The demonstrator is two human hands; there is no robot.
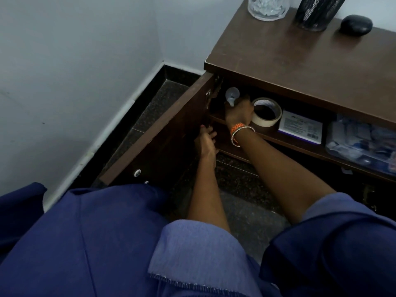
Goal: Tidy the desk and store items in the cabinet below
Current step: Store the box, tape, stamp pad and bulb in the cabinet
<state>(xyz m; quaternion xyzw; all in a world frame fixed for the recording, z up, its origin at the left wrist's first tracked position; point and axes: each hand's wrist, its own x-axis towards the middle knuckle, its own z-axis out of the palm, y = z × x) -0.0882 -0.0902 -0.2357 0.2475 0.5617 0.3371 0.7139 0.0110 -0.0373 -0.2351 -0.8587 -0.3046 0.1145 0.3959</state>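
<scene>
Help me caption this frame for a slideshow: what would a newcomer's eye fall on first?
Probably the right hand, with orange bangles at its wrist, reaching into the open cabinet and holding a light bulb at the shelf's left end. Next to it on that shelf lies a roll of tape. The left hand rests lower down, near the open cabinet door.

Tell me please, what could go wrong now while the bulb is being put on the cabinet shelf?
1. The light bulb is glass, held by the right hand close to the door hinge; a knock could break it.
2. Being round, it may roll off the shelf once released.
3. The tape roll sits right beside the hand and could be pushed off on withdrawal.
</scene>
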